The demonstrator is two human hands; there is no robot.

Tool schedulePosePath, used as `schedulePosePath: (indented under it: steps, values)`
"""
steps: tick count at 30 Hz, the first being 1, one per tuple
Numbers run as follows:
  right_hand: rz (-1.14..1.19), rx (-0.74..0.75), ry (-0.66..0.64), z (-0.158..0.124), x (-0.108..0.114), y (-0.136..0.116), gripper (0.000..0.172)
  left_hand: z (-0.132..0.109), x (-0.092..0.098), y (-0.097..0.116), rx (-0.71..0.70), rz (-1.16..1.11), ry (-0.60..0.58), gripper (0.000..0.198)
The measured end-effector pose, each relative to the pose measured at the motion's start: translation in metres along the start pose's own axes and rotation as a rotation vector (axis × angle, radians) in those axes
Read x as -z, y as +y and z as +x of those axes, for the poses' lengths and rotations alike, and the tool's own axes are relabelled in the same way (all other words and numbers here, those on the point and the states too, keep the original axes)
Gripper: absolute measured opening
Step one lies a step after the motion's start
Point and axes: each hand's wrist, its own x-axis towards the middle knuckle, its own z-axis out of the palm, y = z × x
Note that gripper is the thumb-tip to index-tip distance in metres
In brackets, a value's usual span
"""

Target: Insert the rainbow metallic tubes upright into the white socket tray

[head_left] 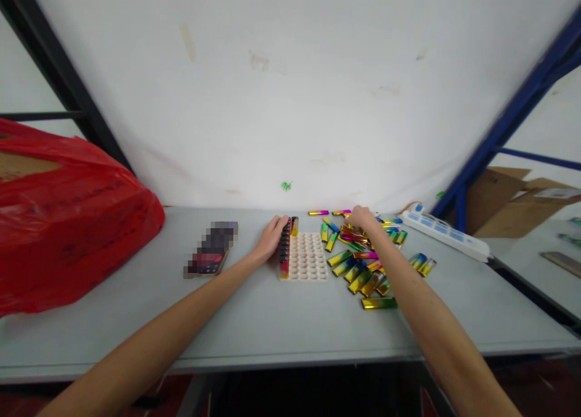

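Observation:
A white tray (308,257) with rows of round holes lies on the table. Along its left column stand several dark-topped lighters (284,250), and one gold lighter (295,226) is upright at the back of the second column. My left hand (271,238) rests against the tray's left side, fingers curled at the back left corner by the lighters; whether it grips anything is unclear. Over the back of a loose pile of shiny multicoloured lighters (358,279), to the tray's right, is my right hand (361,217), its fingers bent down and largely hidden.
A phone (213,247), partly pixelated, lies left of the tray. A red plastic bag (82,217) fills the table's far left. A white power strip (447,232) lies at the back right, near a cardboard box (508,202). The wall (290,102) rises behind the table (272,326).

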Motion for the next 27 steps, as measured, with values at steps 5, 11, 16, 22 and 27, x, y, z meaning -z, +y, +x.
schedulePosePath:
  steps: [5, 11, 16, 22, 27]
  values:
    - [0.061, 0.029, -0.008, 0.001, 0.002, 0.001, 0.040, 0.001, 0.000, -0.003, 0.012, -0.010, -0.008, 0.044]
    - [0.204, 0.150, 0.075, -0.012, 0.017, 0.005, 0.026, 0.002, 0.000, -0.003, 0.001, 0.026, -0.003, 0.044]
    - [0.982, 0.313, -0.018, -0.045, 0.013, -0.011, 0.035, 0.003, -0.001, -0.006, -0.002, 0.005, -0.001, 0.044]
    - [1.374, 0.371, -0.219, -0.084, 0.002, -0.054, 0.055, 0.003, 0.000, -0.008, -0.004, -0.004, -0.007, 0.043]
    - [1.355, 0.290, -0.266, -0.100, -0.005, -0.073, 0.064, 0.003, 0.000, -0.007, -0.025, 0.018, -0.011, 0.044]
